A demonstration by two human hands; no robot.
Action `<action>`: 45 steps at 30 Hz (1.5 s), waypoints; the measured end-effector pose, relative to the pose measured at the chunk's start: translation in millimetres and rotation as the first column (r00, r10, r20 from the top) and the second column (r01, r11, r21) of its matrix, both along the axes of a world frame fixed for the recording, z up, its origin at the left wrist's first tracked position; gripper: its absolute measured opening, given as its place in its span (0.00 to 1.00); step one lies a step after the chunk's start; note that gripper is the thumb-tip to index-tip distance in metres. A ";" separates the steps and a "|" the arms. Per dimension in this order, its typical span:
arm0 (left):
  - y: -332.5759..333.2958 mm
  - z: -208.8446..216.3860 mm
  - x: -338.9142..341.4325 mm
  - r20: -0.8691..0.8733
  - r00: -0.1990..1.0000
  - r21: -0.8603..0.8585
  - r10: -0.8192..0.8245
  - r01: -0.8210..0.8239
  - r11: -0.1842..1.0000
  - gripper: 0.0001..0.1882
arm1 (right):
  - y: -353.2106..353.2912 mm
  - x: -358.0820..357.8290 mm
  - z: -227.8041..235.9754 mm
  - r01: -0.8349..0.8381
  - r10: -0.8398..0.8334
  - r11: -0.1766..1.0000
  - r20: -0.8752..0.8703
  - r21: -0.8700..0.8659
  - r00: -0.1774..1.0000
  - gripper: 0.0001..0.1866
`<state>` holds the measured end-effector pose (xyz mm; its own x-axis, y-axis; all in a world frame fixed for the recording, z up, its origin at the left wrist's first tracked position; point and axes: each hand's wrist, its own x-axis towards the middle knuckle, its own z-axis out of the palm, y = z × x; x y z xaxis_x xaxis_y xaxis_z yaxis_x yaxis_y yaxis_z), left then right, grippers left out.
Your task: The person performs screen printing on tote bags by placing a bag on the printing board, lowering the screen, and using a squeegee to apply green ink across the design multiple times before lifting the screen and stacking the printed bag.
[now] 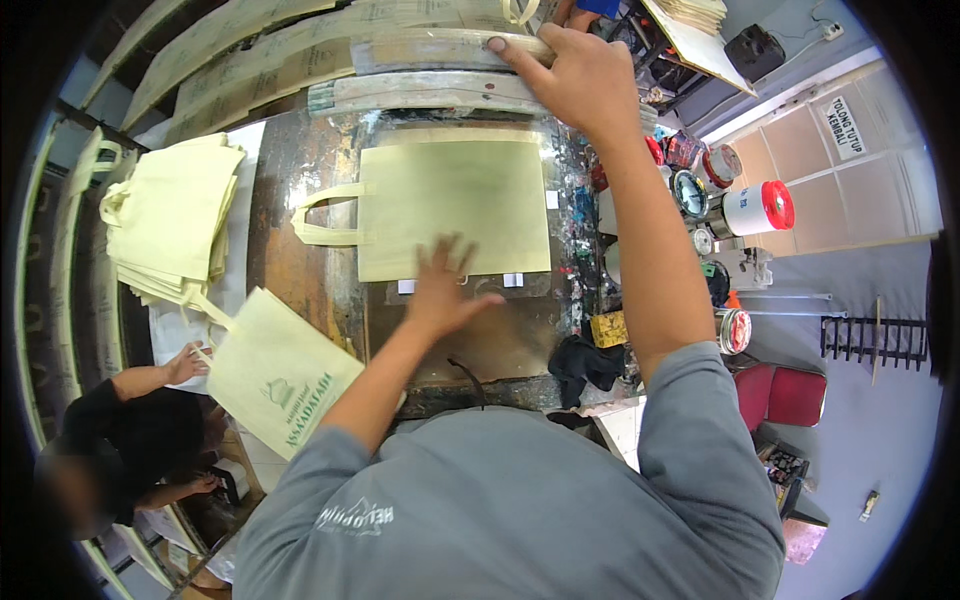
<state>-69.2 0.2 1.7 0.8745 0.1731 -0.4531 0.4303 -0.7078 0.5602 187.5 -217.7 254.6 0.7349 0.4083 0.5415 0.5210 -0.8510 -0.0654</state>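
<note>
A plain pale-yellow tote bag (455,205) lies flat on the paint-stained table (300,165), its handles pointing left. Over its near edge, my left hand (440,290) has its fingers spread and holds nothing; the fingertips are blurred, so I cannot tell whether they touch the cloth. At the far side, my right hand (585,85) is closed round the near bar of a raised printing screen frame (430,52), thumb along its edge. Small white tabs (513,280) sit at the bag's near and right edges.
Left of me, a co-worker's hand (187,364) holds a printed tote bag (285,370) by its handle. A stack of bags (175,210) lies at the left. Paint cans (757,208), a yellow sponge (607,330) and a black cloth (585,370) line the right side.
</note>
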 end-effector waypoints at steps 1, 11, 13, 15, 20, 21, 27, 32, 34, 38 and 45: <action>-54.7 -6.9 15.8 0.177 0.944 0.044 -0.280 0.276 0.960 0.49 | 1.1 2.6 1.4 -0.028 0.028 0.999 0.031 0.015 0.999 0.40; -101.8 -73.8 38.0 0.417 0.680 0.409 -0.603 0.452 0.792 0.62 | 1.8 -8.7 9.9 -0.012 0.025 0.992 -0.098 0.129 0.995 0.36; -99.0 -33.4 48.0 0.352 0.754 0.308 -0.555 0.466 0.829 0.62 | 2.4 -10.2 11.5 -0.021 0.030 0.991 -0.063 0.135 0.998 0.36; -73.9 24.5 59.3 0.582 0.808 -0.091 -0.094 0.180 0.979 0.59 | -3.9 -12.8 5.9 -0.014 0.017 0.999 -0.077 0.048 0.997 0.36; 6.5 123.3 38.0 -0.185 0.615 -0.980 0.767 -0.173 -0.098 0.64 | -32.8 -46.3 -60.5 -0.210 0.172 0.966 -0.235 -0.150 0.957 0.29; 12.8 123.5 20.8 -0.412 0.555 -0.911 0.723 -0.256 -0.323 0.66 | -37.4 -56.7 -79.3 -0.223 0.163 0.954 -0.278 -0.200 0.947 0.32; 11.9 34.6 -29.4 -0.406 0.724 -0.898 0.558 -0.429 -0.096 0.70 | -43.8 -104.3 -153.7 -0.188 0.049 0.953 -0.488 -0.239 0.871 0.31; 16.4 -13.0 -30.6 -0.443 0.751 -0.886 0.490 -0.451 -0.110 0.65 | -51.7 -133.4 -180.5 -0.170 0.025 0.955 -0.506 -0.242 0.862 0.31; 15.7 -15.2 -29.4 -0.486 0.712 -0.851 0.507 -0.518 -0.088 0.65 | -53.8 -149.5 -191.2 -0.171 0.038 0.960 -0.500 -0.223 0.865 0.30; 12.5 -8.5 -25.6 -0.475 0.741 -0.856 0.474 -0.515 -0.053 0.63 | -51.6 -161.8 -216.1 -0.186 0.115 0.971 -0.388 -0.152 0.915 0.26; 15.7 -23.7 -21.3 -0.549 0.703 -0.805 0.453 -0.591 -0.058 0.62 | -18.4 -42.4 -272.4 -0.081 0.051 0.988 -0.220 -0.128 0.974 0.18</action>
<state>-90.6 15.9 -22.0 0.6918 -0.0174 -0.7219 0.4987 0.7345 0.4602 145.1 -236.1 -17.8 0.7970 0.5183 0.3101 0.5624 -0.8240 -0.0685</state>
